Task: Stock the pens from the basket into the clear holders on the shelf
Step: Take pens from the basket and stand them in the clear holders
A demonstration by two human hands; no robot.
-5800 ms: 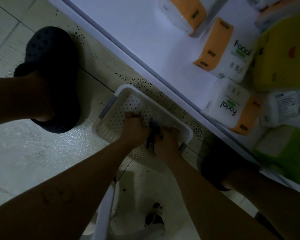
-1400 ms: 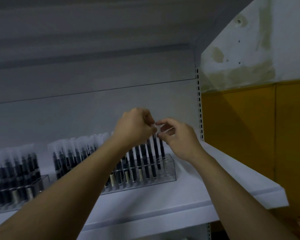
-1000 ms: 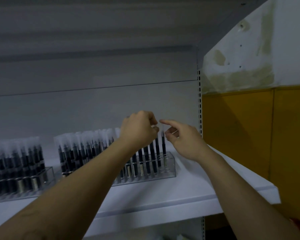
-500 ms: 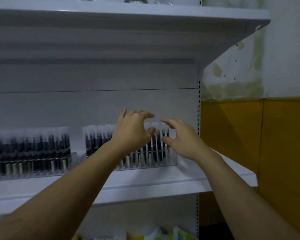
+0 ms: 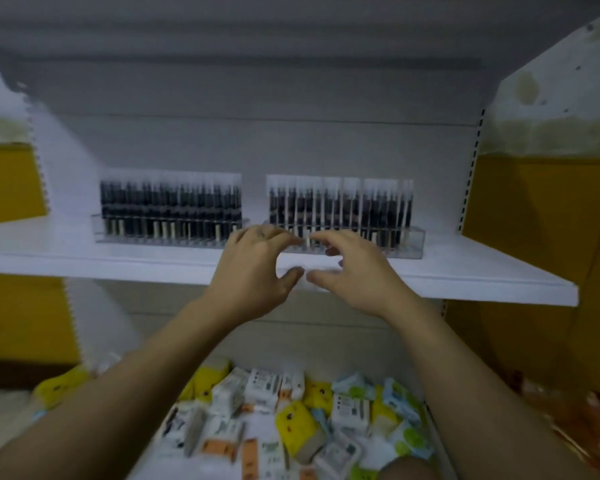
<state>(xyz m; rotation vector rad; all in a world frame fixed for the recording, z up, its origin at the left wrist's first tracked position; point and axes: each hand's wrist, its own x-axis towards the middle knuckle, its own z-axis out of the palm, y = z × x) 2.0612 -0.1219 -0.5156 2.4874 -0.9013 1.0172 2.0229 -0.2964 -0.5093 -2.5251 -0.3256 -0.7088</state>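
Observation:
Two clear holders stand on the white shelf [image 5: 465, 271], each packed with several black pens with pale caps. The left holder [image 5: 168, 233] is apart from my hands. The right holder [image 5: 409, 240] is just behind them. My left hand [image 5: 253, 271] and my right hand [image 5: 354, 271] hover side by side in front of the shelf edge, fingers loosely spread, holding nothing. The fingertips of both hands are near the right holder's front wall. The basket is out of view.
A lower shelf [image 5: 274, 420] carries many tissue packs in white, orange, yellow and green. Yellow wall panels [image 5: 534, 237] flank the shelf unit on both sides. An upper shelf's underside spans the top of the view.
Both hands have drawn back and down from the pens in the right holder, and now hold nothing. The view has tilted downward, bringing the lower shelf of tissue packs into sight.

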